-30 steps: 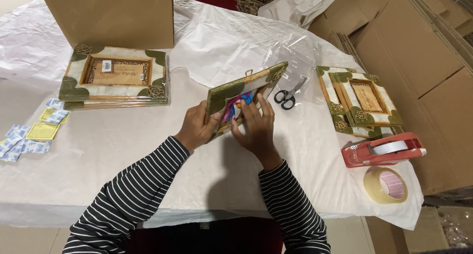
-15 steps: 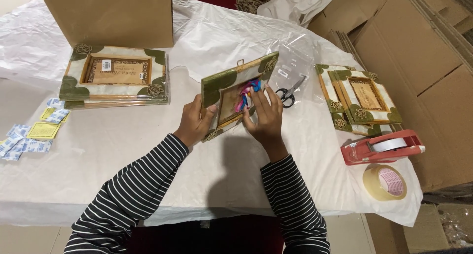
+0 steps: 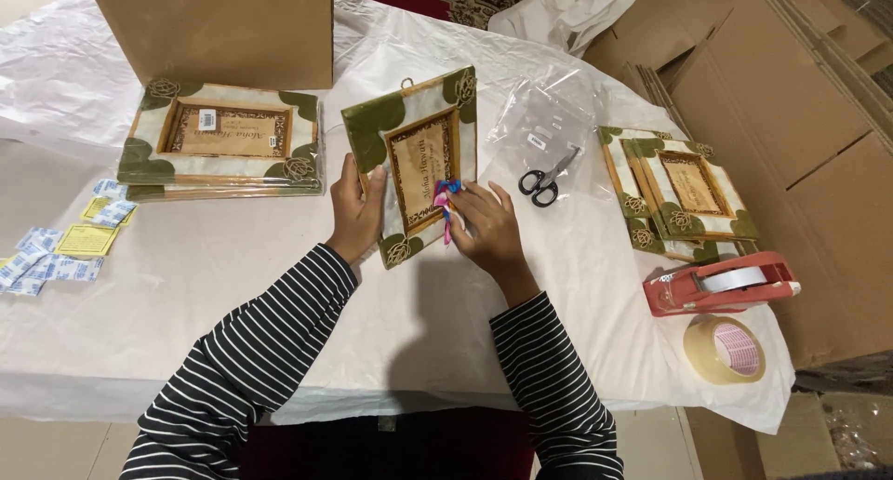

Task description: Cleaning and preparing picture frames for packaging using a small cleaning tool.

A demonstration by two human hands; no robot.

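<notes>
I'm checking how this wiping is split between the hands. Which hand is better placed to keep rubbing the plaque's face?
Right. The right hand already presses the pink and blue cloth on the plaque, while the left hand grips the plaque's left edge, propping it tilted.
</notes>
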